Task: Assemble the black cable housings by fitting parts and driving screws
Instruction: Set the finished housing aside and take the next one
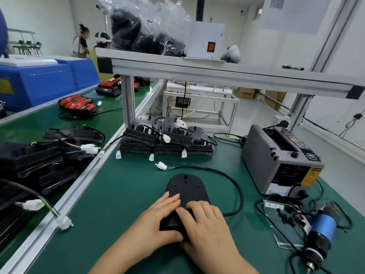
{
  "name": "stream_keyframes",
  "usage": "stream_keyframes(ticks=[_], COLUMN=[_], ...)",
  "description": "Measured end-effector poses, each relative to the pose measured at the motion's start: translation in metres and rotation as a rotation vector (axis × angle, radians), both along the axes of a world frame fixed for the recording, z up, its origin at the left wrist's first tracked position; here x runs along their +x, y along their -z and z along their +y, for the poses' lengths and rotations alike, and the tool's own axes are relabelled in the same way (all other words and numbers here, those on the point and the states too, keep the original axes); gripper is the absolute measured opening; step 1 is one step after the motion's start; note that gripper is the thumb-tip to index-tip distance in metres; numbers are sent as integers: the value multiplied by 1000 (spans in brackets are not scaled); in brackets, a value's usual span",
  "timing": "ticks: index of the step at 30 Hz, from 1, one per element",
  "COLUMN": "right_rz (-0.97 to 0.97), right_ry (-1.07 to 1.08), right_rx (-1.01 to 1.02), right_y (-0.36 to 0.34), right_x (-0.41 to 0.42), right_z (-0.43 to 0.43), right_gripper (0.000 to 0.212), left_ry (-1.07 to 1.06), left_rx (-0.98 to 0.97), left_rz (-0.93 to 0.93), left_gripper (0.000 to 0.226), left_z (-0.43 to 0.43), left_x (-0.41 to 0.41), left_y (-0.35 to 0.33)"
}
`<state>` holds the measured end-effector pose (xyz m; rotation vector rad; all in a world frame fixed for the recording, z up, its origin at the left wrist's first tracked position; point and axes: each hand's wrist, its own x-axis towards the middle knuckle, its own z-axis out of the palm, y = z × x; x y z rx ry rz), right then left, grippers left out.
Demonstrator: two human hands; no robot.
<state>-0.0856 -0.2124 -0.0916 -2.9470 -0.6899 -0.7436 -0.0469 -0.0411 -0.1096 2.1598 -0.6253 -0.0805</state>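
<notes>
Left grip (158, 220) clasping black housing (187, 191) near end (thumb tucked under), right grip (205, 224) bent-fingered atop, hold unclear, on green worktop (122, 194), grey tape dispenser (276, 155) right, aluminium shelf (197, 70) overhead, white wall (49, 20) behind

Our left hand (158, 220) and right hand (205, 224) hide the near end of the black oval plastic housing (186, 187), so we cannot see what they press. The tiny black bits (286, 216) on the clear plastic sheet (284, 237) are too small to tell, and the tip of the blue power screwdriver (323, 227) is blurry.
</notes>
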Motion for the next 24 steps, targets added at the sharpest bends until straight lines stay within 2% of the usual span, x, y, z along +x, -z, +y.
stream_keyframes(ticks=[4,9,12,14,16,19,24], right_rz=[19,130,164,186,234,252,264], right_ry=[1,-13,-30,37,100,63,53], right_rx=[-12,56,155,193,238,295,323], right_y=[2,-2,-3,-3,-3,3,4], right_x=[-7,-16,-20,-22,-22,-24,-29], right_z=[1,2,-6,-16,-29,-44,-44], right_gripper=[55,65,61,59,50,36,35], left_ry=[7,-12,-32,-48,-59,-62,-81], left_rx=[-11,36,73,90,96,132,124], left_rz=[35,-33,-76,-103,-117,-130,-148], left_gripper=[78,70,69,68,67,67,65], left_z=[1,2,1,2,2,2,-1], left_x=[-3,-8,-12,-13,-15,-20,-30], left_y=[-1,2,6,8,9,8,0])
